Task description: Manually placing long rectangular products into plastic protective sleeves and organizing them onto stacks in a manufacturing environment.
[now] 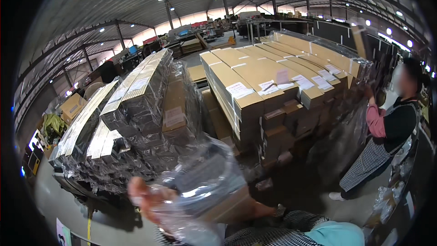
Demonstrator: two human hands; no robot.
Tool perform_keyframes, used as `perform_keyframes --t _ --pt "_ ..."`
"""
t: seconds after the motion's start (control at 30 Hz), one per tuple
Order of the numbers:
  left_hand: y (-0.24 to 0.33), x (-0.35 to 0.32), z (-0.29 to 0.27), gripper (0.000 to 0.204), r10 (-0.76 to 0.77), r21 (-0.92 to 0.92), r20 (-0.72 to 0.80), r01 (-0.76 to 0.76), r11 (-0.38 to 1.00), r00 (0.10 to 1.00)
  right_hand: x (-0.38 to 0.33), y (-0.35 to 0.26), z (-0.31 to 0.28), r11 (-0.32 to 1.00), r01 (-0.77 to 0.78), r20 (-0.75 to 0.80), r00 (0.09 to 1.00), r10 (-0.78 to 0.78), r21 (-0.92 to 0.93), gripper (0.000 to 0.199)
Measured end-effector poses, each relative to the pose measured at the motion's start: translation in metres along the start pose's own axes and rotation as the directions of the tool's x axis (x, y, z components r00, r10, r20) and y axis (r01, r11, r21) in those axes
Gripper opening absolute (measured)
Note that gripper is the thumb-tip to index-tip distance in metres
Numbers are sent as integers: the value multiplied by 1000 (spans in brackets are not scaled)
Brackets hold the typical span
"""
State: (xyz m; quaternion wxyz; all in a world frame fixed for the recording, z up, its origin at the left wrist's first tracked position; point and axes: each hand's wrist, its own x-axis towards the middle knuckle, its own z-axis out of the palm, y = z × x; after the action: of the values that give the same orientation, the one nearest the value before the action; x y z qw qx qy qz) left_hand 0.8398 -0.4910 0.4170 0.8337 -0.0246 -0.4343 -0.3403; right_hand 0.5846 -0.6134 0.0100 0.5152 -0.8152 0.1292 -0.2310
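My left hand (148, 200), smeared by motion, is at the lower middle, its fingers curled at the edge of a crumpled mass of clear plastic film (207, 173). Glare runs across the film, and a brown surface shows through its lower right side; whether that is cardboard or a roll's core I cannot make out. My right hand (261, 210) lies low at the film's right side, blurred, its fingers hidden. Just beyond the film stands a stack of long cartons (136, 86) wrapped in clear plastic, with paper labels on top.
A large stack of long brown cartons (246, 66) with white straps and labels stands right of the wrapped stack. At the far right a person (391, 123) in a checked apron stands by hanging plastic. Film scraps (387, 200) lie along the right edge.
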Motion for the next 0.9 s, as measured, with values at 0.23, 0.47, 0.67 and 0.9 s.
perform_keyframes --t 0.23,0.47,0.67,0.9 --pt "81 30 17 45 300 543 -196 -151 826 934 27 -94 43 962 -2 -158 986 47 272 99" --pt "9 -6 -84 31 -168 838 -194 252 485 967 236 -314 -153 903 420 -677 691 -253 92 46" --pt "1 -31 -140 37 -281 919 -178 261 296 943 428 -385 -319 950 263 -553 823 -130 168 49" --pt "-5 -30 -174 35 -323 812 -331 443 381 886 604 -246 -429 925 326 -328 911 -251 197 42"
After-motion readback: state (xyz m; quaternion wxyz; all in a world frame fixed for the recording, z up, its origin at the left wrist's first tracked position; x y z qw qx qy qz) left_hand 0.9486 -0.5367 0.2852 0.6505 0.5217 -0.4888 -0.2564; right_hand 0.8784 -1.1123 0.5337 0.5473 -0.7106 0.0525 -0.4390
